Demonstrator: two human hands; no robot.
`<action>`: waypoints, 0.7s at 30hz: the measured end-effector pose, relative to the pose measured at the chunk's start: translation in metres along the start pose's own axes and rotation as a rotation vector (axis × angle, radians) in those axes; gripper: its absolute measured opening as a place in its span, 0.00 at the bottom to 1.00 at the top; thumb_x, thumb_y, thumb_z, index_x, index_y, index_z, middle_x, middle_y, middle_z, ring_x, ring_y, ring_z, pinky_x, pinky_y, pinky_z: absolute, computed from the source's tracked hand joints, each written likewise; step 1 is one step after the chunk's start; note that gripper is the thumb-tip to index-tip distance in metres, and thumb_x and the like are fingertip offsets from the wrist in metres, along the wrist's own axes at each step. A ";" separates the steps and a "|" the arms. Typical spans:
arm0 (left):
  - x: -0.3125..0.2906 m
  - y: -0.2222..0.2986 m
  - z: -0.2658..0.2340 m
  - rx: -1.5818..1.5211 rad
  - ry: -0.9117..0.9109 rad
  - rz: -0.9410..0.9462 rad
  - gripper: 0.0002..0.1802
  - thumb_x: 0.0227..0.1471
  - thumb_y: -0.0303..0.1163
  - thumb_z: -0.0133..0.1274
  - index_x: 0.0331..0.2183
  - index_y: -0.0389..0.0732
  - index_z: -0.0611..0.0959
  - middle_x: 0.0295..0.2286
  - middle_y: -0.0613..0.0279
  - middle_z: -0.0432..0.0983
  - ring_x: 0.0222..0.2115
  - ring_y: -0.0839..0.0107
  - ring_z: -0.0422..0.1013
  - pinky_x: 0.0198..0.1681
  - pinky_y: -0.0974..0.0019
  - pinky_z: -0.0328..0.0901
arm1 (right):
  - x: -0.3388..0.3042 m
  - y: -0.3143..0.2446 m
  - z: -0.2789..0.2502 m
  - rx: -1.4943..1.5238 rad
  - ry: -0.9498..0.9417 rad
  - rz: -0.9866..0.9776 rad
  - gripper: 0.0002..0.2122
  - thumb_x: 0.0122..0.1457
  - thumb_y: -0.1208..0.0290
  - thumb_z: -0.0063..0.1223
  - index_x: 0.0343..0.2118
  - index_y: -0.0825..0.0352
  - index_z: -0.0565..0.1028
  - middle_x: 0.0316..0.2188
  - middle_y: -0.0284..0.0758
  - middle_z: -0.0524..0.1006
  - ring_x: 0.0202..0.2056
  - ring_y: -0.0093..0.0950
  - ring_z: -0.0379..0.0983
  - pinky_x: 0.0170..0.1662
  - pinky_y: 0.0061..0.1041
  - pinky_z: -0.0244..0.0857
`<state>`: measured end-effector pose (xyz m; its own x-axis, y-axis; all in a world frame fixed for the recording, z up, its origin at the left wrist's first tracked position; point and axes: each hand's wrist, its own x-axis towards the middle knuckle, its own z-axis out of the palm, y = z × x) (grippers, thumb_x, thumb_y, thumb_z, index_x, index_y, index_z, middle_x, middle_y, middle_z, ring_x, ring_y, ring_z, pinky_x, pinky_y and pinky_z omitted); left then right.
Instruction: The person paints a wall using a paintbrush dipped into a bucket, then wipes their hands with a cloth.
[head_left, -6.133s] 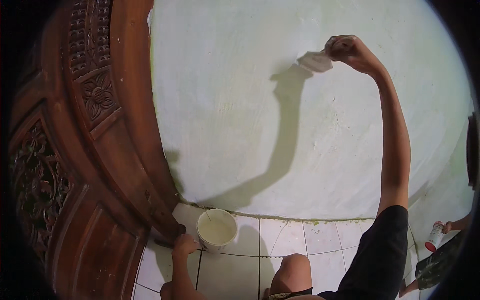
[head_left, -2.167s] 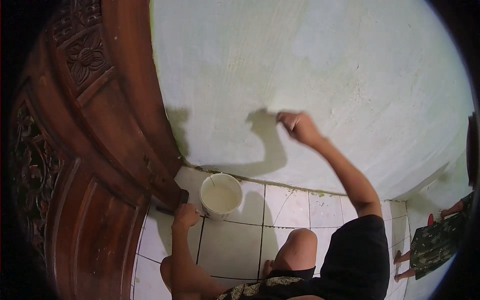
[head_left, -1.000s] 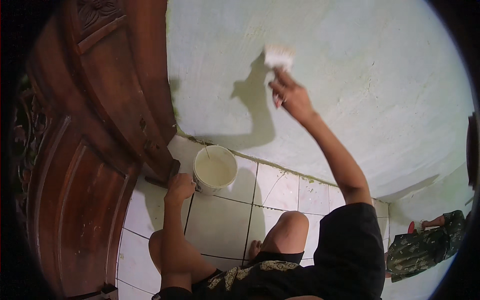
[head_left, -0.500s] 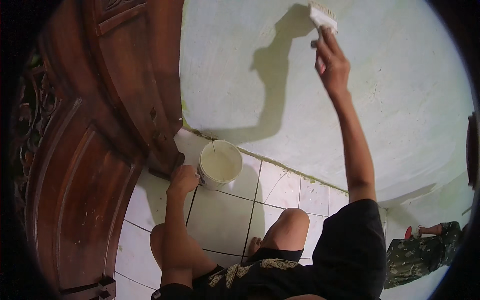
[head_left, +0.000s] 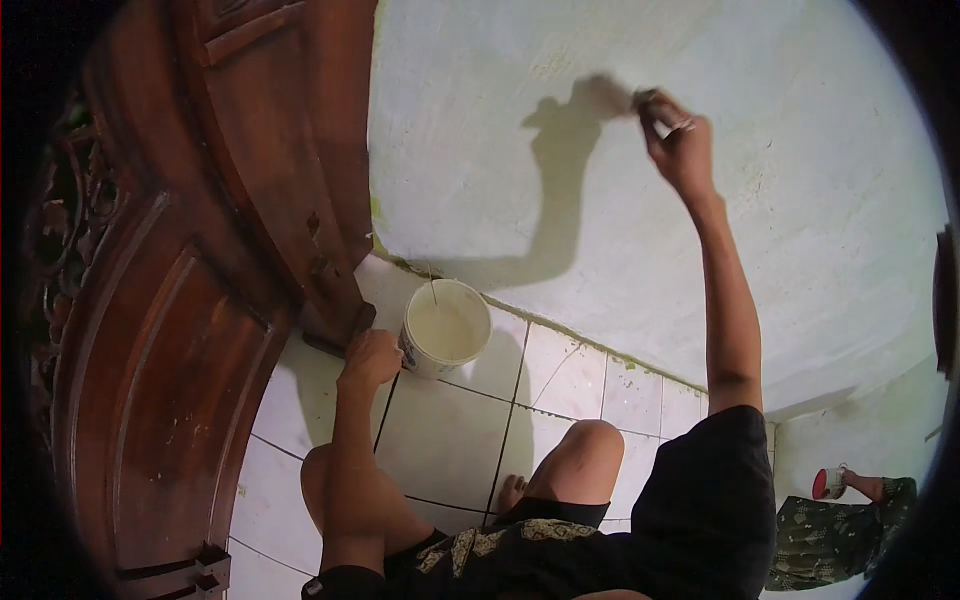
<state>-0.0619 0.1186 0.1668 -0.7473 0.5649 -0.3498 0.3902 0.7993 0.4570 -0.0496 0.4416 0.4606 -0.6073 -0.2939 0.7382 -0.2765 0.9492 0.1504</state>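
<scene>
High against the pale green wall [head_left: 480, 180], my right hand [head_left: 685, 150] is closed round the handle of a paintbrush [head_left: 612, 97]. The brush head points left and is smeared by motion. My left hand [head_left: 373, 357] is closed beside a white bucket [head_left: 420, 362], its knuckles close to the bucket's left side. What its fingers grip, if anything, is hidden. Pale, whitish paint [head_left: 445, 330] shows inside the bucket, with a thin wire handle at the rim. The bucket stands on the floor tiles near the foot of the wall.
Dark carved wooden furniture or a door [head_left: 160, 330] fills the left side, its foot near my left hand. White tiles [head_left: 440, 430] cover the floor. At lower right, another person's sleeve and patterned clothing [head_left: 830, 535] show, with a hand holding a red-and-white cup [head_left: 828, 484].
My right hand and the paintbrush have moved down the wall, and the brush head has swung from pointing up to pointing left. The other person's cup has turned. My left hand stays by the bucket.
</scene>
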 end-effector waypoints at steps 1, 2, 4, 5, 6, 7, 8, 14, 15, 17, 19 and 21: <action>-0.007 -0.004 -0.004 -0.024 0.016 -0.059 0.14 0.44 0.36 0.50 0.29 0.36 0.79 0.31 0.46 0.73 0.36 0.53 0.69 0.40 0.57 0.64 | 0.009 -0.025 -0.003 -0.064 0.039 0.226 0.04 0.47 0.84 0.47 0.27 0.71 0.71 0.32 0.41 0.74 0.32 0.35 0.73 0.35 0.21 0.65; -0.008 -0.002 -0.005 -0.050 0.035 -0.095 0.14 0.44 0.36 0.50 0.29 0.36 0.79 0.31 0.47 0.73 0.36 0.53 0.69 0.39 0.57 0.64 | 0.007 -0.019 0.002 -0.127 0.157 0.098 0.07 0.45 0.83 0.48 0.28 0.66 0.72 0.33 0.40 0.74 0.35 0.36 0.72 0.35 0.24 0.66; -0.002 0.009 -0.003 -0.068 0.029 -0.073 0.14 0.43 0.36 0.50 0.29 0.36 0.79 0.31 0.47 0.73 0.36 0.53 0.69 0.39 0.57 0.64 | -0.011 -0.001 0.017 -0.246 0.216 -0.069 0.11 0.43 0.81 0.48 0.31 0.61 0.73 0.39 0.40 0.72 0.40 0.37 0.70 0.38 0.28 0.67; 0.000 0.010 -0.002 -0.076 0.032 -0.075 0.14 0.43 0.36 0.51 0.29 0.36 0.79 0.31 0.47 0.73 0.36 0.53 0.69 0.39 0.57 0.64 | -0.028 0.005 0.031 -0.285 0.166 -0.099 0.13 0.42 0.81 0.49 0.33 0.60 0.73 0.43 0.41 0.70 0.43 0.37 0.68 0.40 0.28 0.67; 0.001 0.008 0.000 -0.075 0.033 -0.081 0.14 0.43 0.36 0.51 0.29 0.36 0.79 0.31 0.47 0.73 0.36 0.53 0.69 0.39 0.57 0.64 | -0.048 0.002 0.049 -0.305 0.005 -0.094 0.14 0.40 0.80 0.49 0.34 0.60 0.72 0.47 0.45 0.65 0.46 0.40 0.65 0.43 0.29 0.65; 0.005 0.010 0.006 -0.083 0.041 -0.049 0.12 0.44 0.35 0.50 0.29 0.36 0.79 0.30 0.47 0.73 0.34 0.53 0.69 0.38 0.57 0.63 | -0.070 0.004 0.061 -0.318 -0.096 -0.120 0.14 0.40 0.81 0.49 0.33 0.60 0.71 0.50 0.47 0.61 0.47 0.41 0.64 0.44 0.30 0.65; 0.006 0.007 0.007 -0.088 0.056 -0.037 0.11 0.44 0.33 0.49 0.28 0.36 0.78 0.29 0.47 0.73 0.33 0.53 0.69 0.38 0.57 0.62 | -0.083 -0.004 0.068 -0.278 -0.206 -0.101 0.13 0.40 0.81 0.48 0.32 0.61 0.71 0.49 0.50 0.61 0.48 0.41 0.63 0.43 0.30 0.66; 0.000 0.004 0.004 -0.034 0.028 -0.068 0.14 0.44 0.38 0.50 0.28 0.35 0.79 0.31 0.46 0.73 0.35 0.53 0.69 0.40 0.58 0.64 | -0.034 -0.007 0.038 -0.053 -0.134 -0.100 0.08 0.42 0.82 0.46 0.27 0.64 0.71 0.23 0.40 0.72 0.24 0.40 0.69 0.24 0.30 0.64; -0.001 0.011 0.000 -0.036 0.025 -0.054 0.14 0.44 0.38 0.50 0.28 0.35 0.79 0.31 0.46 0.73 0.35 0.53 0.69 0.40 0.58 0.64 | -0.014 0.012 0.020 -0.113 -0.045 -0.122 0.07 0.44 0.80 0.47 0.28 0.65 0.71 0.24 0.40 0.73 0.22 0.39 0.69 0.22 0.29 0.63; -0.010 0.014 -0.009 -0.039 -0.025 -0.088 0.14 0.44 0.37 0.49 0.28 0.35 0.79 0.31 0.46 0.73 0.35 0.52 0.69 0.40 0.58 0.63 | 0.018 -0.006 -0.004 -0.167 -0.002 0.115 0.07 0.45 0.78 0.50 0.30 0.64 0.72 0.30 0.41 0.74 0.27 0.36 0.72 0.26 0.27 0.67; -0.011 0.009 -0.006 -0.054 0.006 -0.076 0.14 0.44 0.37 0.49 0.28 0.35 0.79 0.31 0.46 0.73 0.36 0.52 0.69 0.40 0.58 0.63 | 0.011 -0.009 0.007 -0.319 0.259 -0.143 0.09 0.44 0.79 0.49 0.30 0.63 0.72 0.37 0.42 0.73 0.35 0.36 0.72 0.34 0.27 0.68; -0.010 0.009 -0.009 -0.072 0.052 -0.061 0.14 0.44 0.37 0.49 0.29 0.35 0.79 0.31 0.46 0.73 0.36 0.52 0.69 0.40 0.59 0.63 | -0.007 -0.006 0.019 -0.266 0.262 -0.106 0.09 0.44 0.80 0.49 0.31 0.62 0.72 0.40 0.41 0.71 0.39 0.36 0.70 0.37 0.27 0.68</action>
<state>-0.0559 0.1178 0.1822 -0.7963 0.5028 -0.3364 0.3048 0.8138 0.4948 -0.0579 0.4359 0.4424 -0.3651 -0.3858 0.8473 -0.1040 0.9213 0.3747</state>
